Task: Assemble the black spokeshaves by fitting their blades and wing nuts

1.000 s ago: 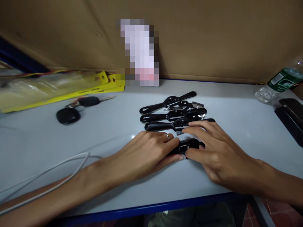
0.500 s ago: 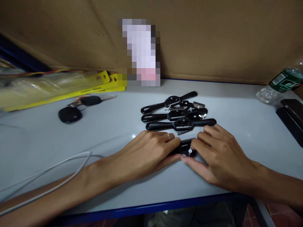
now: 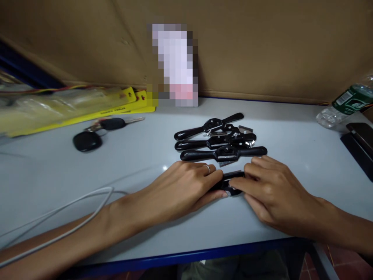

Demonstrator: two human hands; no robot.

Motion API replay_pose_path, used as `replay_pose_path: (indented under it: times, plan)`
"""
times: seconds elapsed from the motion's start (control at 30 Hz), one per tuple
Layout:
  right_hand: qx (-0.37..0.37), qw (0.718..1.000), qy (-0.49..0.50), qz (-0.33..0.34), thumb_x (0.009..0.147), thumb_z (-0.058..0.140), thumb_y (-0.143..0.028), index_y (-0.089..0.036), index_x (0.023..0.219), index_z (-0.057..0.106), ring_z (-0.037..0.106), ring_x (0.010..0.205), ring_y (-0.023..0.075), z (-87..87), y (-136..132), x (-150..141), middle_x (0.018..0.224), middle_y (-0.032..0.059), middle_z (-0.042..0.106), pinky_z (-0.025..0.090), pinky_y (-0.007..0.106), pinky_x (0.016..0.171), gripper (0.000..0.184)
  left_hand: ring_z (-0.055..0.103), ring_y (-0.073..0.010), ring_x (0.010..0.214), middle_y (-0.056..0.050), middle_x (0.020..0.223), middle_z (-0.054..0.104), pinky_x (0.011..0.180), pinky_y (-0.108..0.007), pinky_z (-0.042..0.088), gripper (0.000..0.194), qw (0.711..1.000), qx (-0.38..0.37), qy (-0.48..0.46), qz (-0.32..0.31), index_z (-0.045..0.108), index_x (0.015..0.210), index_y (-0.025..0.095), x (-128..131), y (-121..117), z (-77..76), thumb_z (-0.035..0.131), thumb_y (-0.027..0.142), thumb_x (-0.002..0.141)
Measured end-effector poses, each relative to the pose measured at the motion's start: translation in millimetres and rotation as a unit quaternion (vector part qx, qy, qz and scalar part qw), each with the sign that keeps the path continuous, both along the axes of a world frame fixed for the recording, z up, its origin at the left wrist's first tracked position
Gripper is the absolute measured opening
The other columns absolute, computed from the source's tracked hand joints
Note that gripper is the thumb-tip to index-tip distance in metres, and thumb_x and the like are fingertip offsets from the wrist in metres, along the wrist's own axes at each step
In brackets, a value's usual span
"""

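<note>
A black spokeshave (image 3: 234, 175) lies low on the table between my hands, its metal blade edge showing along the far side. My left hand (image 3: 195, 177), with a ring on one finger, is closed round its left end and hides that handle. My right hand (image 3: 269, 186) is curled over the right end, its index finger stretched onto the middle of the body where the small screw sits. The right handle is hidden under those fingers. Just beyond lies another black spokeshave (image 3: 198, 155), with more spokeshaves (image 3: 190, 145) and loose metal parts behind it.
Car keys (image 3: 87, 141) and yellow-edged plastic packages (image 3: 136, 102) lie at left. A white cable (image 3: 107, 190) crosses my left forearm. On the right are a plastic bottle (image 3: 349, 99) and a dark phone-like object (image 3: 357, 153). A cardboard panel (image 3: 262, 50) stands along the back.
My right index finger has moved left across the spokeshave's body, covering the screw, and the right thumb has drawn back from its near edge. My left hand has stayed in place.
</note>
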State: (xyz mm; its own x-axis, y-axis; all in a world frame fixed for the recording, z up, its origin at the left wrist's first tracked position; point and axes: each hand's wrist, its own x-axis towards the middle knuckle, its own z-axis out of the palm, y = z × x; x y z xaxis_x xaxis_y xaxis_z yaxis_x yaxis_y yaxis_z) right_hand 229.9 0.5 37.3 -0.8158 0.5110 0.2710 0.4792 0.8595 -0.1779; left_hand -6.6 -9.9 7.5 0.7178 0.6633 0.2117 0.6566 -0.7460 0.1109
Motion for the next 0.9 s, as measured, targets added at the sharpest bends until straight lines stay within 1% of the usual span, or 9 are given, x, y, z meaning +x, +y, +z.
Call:
replay_pose_path:
  times: [0.07,0.17,0.3,0.4,0.53,0.63,0.77,0.83,0.9]
  plan:
    - [-0.027,0.999,-0.003,0.022,0.095,0.052,-0.015,-0.017,0.085,0.071,0.048,0.072,0.0191,-0.5,-1.7,-1.7,0.075,0.0034,0.06,0.039,0.035,0.07,0.021,0.052,-0.0142,0.05,0.001,0.063,0.059,0.05,-0.031,0.027,0.055,1.0,-0.008,-0.001,0.0,0.058,0.079,0.019,0.1,0.0,0.4,0.025,0.048,0.111]
    - [-0.054,0.998,-0.019,0.027,0.099,0.055,-0.022,-0.018,0.081,0.065,0.05,0.073,0.0189,-1.8,-2.3,-4.3,0.08,0.004,0.061,0.041,0.035,0.071,0.021,0.051,-0.0135,0.049,0.001,0.063,0.058,0.049,-0.03,0.027,0.056,1.0,-0.013,0.0,0.002,0.057,0.078,0.019,0.1,-0.1,0.7,0.024,0.048,0.111]
    - [-0.096,0.995,-0.026,0.01,0.101,0.048,-0.016,-0.016,0.096,0.063,0.053,0.077,0.0187,-4.4,0.1,-5.4,0.089,0.0057,0.064,0.043,0.034,0.07,0.016,0.053,-0.0145,0.051,0.0,0.066,0.061,0.049,-0.031,0.03,0.053,1.0,-0.022,0.0,0.005,0.061,0.081,0.018,-0.3,-0.3,-0.7,0.028,0.049,0.111]
    - [-0.085,0.996,-0.035,-0.004,0.101,0.049,-0.018,-0.015,0.098,0.062,0.054,0.076,0.019,-6.2,0.8,-5.0,0.087,0.0052,0.065,0.042,0.035,0.07,0.013,0.054,-0.0152,0.051,0.0,0.065,0.061,0.049,-0.032,0.03,0.054,1.0,-0.017,0.004,0.006,0.06,0.08,0.018,-0.1,-0.3,-1.1,0.028,0.05,0.11]
    - [-0.079,0.995,-0.064,0.004,0.099,0.049,-0.012,-0.015,0.094,0.062,0.053,0.073,0.0181,-7.0,0.2,-4.8,0.084,0.0048,0.065,0.039,0.034,0.069,0.014,0.054,-0.0148,0.05,0.001,0.063,0.06,0.049,-0.031,0.028,0.056,1.0,-0.005,0.006,0.002,0.058,0.078,0.019,0.7,0.0,0.6,0.024,0.05,0.111]
    - [-0.135,0.99,-0.043,0.005,0.098,0.048,-0.01,-0.015,0.093,0.063,0.053,0.072,0.0166,-5.5,2.1,-4.8,0.085,0.0043,0.064,0.038,0.033,0.068,0.017,0.056,-0.0147,0.05,0.001,0.064,0.06,0.049,-0.031,0.029,0.055,1.0,-0.01,0.007,0.0,0.058,0.079,0.019,0.9,0.1,1.3,0.025,0.05,0.111]
    - [-0.218,0.976,-0.004,-0.007,0.099,0.046,-0.012,-0.017,0.094,0.065,0.057,0.077,0.0158,-1.4,5.4,-4.7,0.088,0.0033,0.065,0.039,0.031,0.071,0.019,0.057,-0.0154,0.051,0.001,0.065,0.061,0.049,-0.032,0.028,0.054,1.0,-0.01,0.001,0.002,0.058,0.08,0.019,0.8,0.0,0.5,0.025,0.05,0.111]
    - [-0.233,0.972,0.007,-0.016,0.099,0.052,-0.017,-0.017,0.093,0.064,0.057,0.078,0.0156,0.1,5.3,-5.5,0.088,0.0027,0.066,0.039,0.031,0.071,0.014,0.056,-0.0156,0.05,0.001,0.064,0.06,0.049,-0.032,0.028,0.055,1.0,-0.002,-0.003,0.001,0.059,0.081,0.019,1.0,0.1,0.6,0.024,0.05,0.111]
    - [-0.228,0.973,0.007,-0.026,0.098,0.059,-0.023,-0.017,0.092,0.063,0.056,0.077,0.0157,0.1,3.9,-7.0,0.088,0.0026,0.065,0.039,0.031,0.071,0.009,0.055,-0.0158,0.049,0.001,0.062,0.059,0.048,-0.032,0.028,0.056,1.0,0.003,-0.007,-0.002,0.059,0.08,0.019,1.1,0.2,1.0,0.022,0.048,0.111]
